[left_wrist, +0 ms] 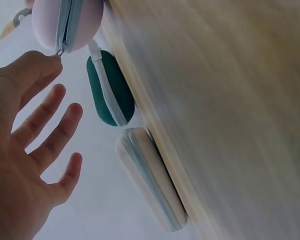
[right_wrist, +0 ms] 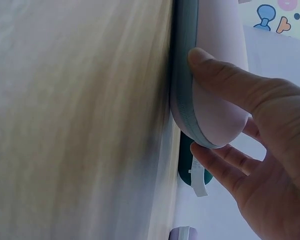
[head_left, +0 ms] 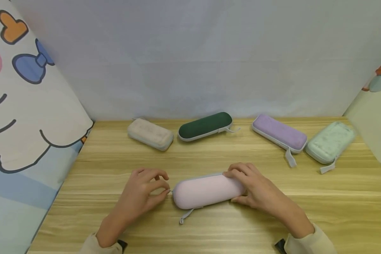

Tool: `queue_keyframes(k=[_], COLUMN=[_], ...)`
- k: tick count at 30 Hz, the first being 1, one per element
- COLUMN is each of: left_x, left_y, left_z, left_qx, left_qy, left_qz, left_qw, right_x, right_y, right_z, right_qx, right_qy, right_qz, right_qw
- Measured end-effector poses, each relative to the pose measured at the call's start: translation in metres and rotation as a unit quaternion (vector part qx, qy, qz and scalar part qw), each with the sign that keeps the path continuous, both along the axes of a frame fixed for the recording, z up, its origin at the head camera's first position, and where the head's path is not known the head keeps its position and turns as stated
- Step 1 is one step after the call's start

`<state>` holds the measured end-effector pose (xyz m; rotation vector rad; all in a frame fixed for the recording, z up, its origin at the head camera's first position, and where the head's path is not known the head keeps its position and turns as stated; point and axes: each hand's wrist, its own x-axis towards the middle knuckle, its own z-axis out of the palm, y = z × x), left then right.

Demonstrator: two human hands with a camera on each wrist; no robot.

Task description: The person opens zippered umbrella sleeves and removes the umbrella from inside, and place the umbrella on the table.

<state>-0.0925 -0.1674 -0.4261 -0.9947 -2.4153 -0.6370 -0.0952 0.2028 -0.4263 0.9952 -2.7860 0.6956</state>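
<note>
Pink case [head_left: 206, 192] lies lengthwise on the near middle of the wood-patterned table [head_left: 114, 165], its right end angled slightly to the far side. At its left end, the left hand [head_left: 147, 190] pinches a small zipper pull [left_wrist: 61, 50] between thumb and forefinger, the other three fingers fanned apart; a dark slit shows between the zipper tapes just above the pull, though how far it runs cannot be told. The right hand [head_left: 257, 188] grips the right end, thumb on the near side and fingers round the far side and tip. From the case's near edge a grey strap [head_left: 185, 216] trails onto the table. Along the far side, left to right, lie a beige case [head_left: 150, 134], a dark green case [head_left: 205, 126], a purple case [head_left: 279, 132] and a mint case [head_left: 330, 143]; the last two sit right beside each other, and whether they touch is unclear. Pale straps hang from the green, purple and mint ones. Beyond stands a plain whitish backdrop [head_left: 209, 60], with a cartoon-printed panel [head_left: 16, 106] to the left. Cream sleeves [head_left: 311, 243] cover both forearms at the near edge.
</note>
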Motion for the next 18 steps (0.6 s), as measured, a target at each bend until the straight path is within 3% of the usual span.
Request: queue_keyframes(k=[8,18], left_x=[-0.003,-0.011], left_y=[0.005,0.006], left_z=[-0.001,0.0], left_qx=[-0.038,-0.048], left_qy=[0.026,0.038], left_qz=[0.0,-0.008], left_qw=[0.9989,0.9981], right_x=[0.0,0.0], right_y=[-0.001,0.0], right_z=[0.001,0.003], right_qx=[-0.006,-0.001], right_qy=[0.005,-0.008], right_qz=[0.005,0.003], right_qw=[1.0,1.0])
